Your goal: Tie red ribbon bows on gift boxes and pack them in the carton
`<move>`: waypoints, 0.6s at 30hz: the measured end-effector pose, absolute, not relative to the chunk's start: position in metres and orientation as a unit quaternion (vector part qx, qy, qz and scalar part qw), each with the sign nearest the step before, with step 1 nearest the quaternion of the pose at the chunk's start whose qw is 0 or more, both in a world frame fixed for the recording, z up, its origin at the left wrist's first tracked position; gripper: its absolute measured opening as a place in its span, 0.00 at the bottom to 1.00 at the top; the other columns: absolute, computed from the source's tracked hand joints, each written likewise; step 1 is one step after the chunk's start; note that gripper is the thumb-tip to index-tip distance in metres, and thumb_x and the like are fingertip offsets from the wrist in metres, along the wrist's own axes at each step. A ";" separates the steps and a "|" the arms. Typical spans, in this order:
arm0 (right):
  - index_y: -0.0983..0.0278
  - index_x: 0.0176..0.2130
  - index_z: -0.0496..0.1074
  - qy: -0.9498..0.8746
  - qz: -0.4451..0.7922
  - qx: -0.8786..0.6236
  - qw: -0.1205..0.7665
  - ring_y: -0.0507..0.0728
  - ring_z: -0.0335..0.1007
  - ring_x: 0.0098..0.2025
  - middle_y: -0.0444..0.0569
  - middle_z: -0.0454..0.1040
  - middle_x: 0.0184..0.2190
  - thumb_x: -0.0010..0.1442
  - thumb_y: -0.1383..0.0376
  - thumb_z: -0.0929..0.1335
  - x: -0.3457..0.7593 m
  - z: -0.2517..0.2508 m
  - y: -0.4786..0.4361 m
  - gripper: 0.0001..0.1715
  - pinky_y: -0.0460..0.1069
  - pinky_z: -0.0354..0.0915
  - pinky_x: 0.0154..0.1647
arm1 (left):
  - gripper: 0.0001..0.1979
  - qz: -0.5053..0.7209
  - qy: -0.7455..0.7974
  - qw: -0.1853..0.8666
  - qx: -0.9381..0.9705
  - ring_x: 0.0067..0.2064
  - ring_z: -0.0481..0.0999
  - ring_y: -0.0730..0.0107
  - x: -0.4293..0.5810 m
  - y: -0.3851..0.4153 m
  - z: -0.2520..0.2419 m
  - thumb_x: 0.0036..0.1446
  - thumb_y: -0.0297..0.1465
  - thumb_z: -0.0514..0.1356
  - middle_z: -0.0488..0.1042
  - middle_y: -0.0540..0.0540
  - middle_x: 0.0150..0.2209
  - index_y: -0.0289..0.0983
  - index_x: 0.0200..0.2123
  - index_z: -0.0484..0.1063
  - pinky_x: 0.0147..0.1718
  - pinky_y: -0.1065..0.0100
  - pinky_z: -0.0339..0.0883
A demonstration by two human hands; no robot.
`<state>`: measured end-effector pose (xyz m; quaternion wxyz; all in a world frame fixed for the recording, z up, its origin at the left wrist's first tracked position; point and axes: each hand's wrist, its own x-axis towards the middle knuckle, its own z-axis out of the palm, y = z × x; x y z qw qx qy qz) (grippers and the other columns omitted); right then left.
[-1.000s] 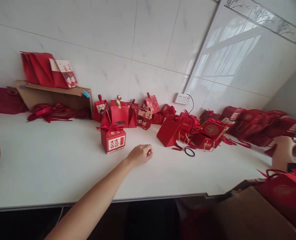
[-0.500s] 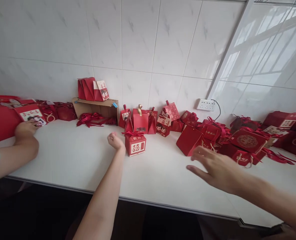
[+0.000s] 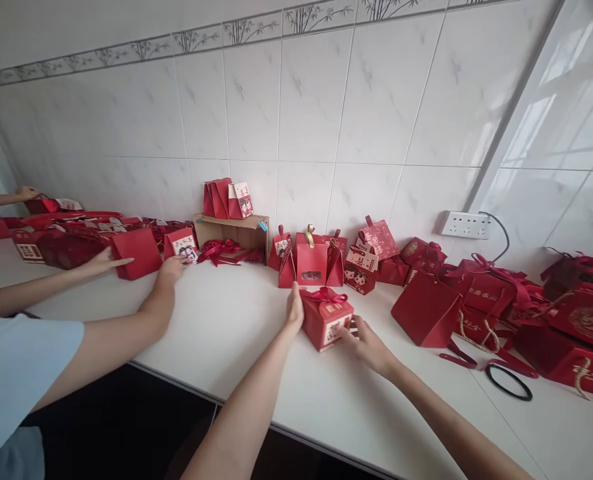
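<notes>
A red gift box [image 3: 322,313] with a ribbon bow on top and a white printed label sits on the white table, turned at an angle, between my hands. My left hand [image 3: 295,308] lies along its left side, fingers pointing up. On the other side, my right hand [image 3: 369,343] has its fingers curled round the right edge by the label. Just behind stand small red gift bags, one with a gold loop [image 3: 311,257], and a box with a cartoon couple [image 3: 360,270].
A co-worker's hands [image 3: 173,267] hold red boxes at the left. A cardboard box [image 3: 231,227] carries several bags and has ribbons inside. To the right are a plain red box [image 3: 426,310], a black ring [image 3: 509,381] and piled red boxes [image 3: 571,333]. A power strip [image 3: 465,225] is on the wall.
My right hand has come in from the right onto the bow-topped box, and my left hand has unclenched against its side. The box has turned. The view has shifted.
</notes>
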<state>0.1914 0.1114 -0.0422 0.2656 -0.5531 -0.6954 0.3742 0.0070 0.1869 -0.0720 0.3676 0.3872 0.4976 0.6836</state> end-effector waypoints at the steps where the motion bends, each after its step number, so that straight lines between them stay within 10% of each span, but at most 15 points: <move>1: 0.66 0.53 0.60 -0.671 0.406 -0.545 0.296 0.62 0.71 0.46 0.61 0.66 0.52 0.57 0.43 0.60 0.194 -0.046 0.119 0.35 0.53 0.71 0.36 | 0.31 0.666 0.495 0.389 0.401 0.44 0.75 0.57 0.012 0.184 -0.071 0.57 0.54 0.45 0.77 0.39 0.38 0.35 0.34 0.74 0.45 0.60 0.66; 9: 0.64 0.43 0.69 -0.498 0.473 -0.505 0.522 0.65 0.72 0.47 0.58 0.73 0.48 0.51 0.41 0.65 0.221 -0.064 0.143 0.32 0.56 0.71 0.41 | 0.38 0.509 0.431 0.556 0.497 0.14 0.63 0.72 0.039 0.168 -0.065 0.41 0.65 0.50 0.68 0.51 0.17 0.36 0.37 0.69 0.13 0.70 0.56; 18: 0.63 0.49 0.68 -0.607 0.373 -0.407 0.571 0.63 0.66 0.53 0.54 0.72 0.50 0.62 0.43 0.56 0.233 -0.050 0.131 0.32 0.57 0.60 0.55 | 0.37 0.471 0.341 0.626 0.520 0.24 0.74 0.64 0.054 0.155 -0.054 0.37 0.64 0.55 0.73 0.49 0.22 0.38 0.39 0.64 0.27 0.61 0.71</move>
